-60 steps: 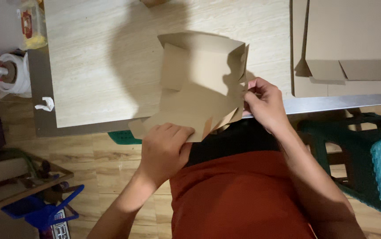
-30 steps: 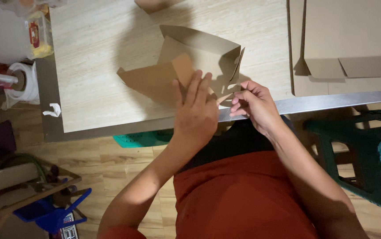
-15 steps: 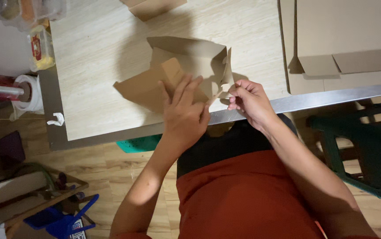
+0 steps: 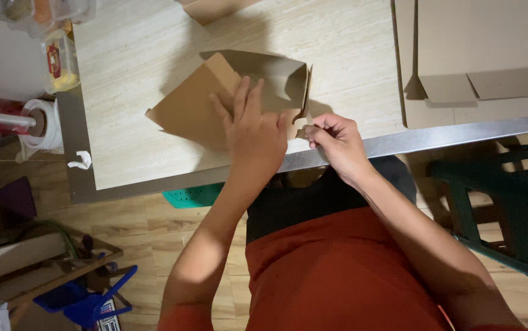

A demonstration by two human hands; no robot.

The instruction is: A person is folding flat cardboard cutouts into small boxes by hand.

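i see my left hand (image 4: 253,132) pressed flat on the brown cardboard box (image 4: 227,101), fingers (image 4: 242,98) spread apart and lying across the folded-down panel, palm near the box's near edge. my right hand (image 4: 336,142) sits just beside it at the box's right corner, its fingers pinched together on a small cardboard tab (image 4: 301,125) that sticks out there. the box is half-formed: one flat flap reaches left toward the middle of the table (image 4: 141,49), and an upright wall stands on the right side, its thin edge facing me.

the box lies close to the near edge of the table, where a metal rim (image 4: 411,141) runs across; my right hand hangs partly over that rim. left of the box the pale wood surface is open up to the left edge, where a clear container (image 4: 60,58) stands at the corner. beyond the far edge of the box there is bare wood, then another piece of cardboard (image 4: 212,7) cut off by the top of the view. to the right, well apart from the box, flat cardboard sheets (image 4: 478,55) cover the table's end.

below the table, a tape roll (image 4: 37,125) sits off the left side and a green stool (image 4: 503,202) stands to my right.
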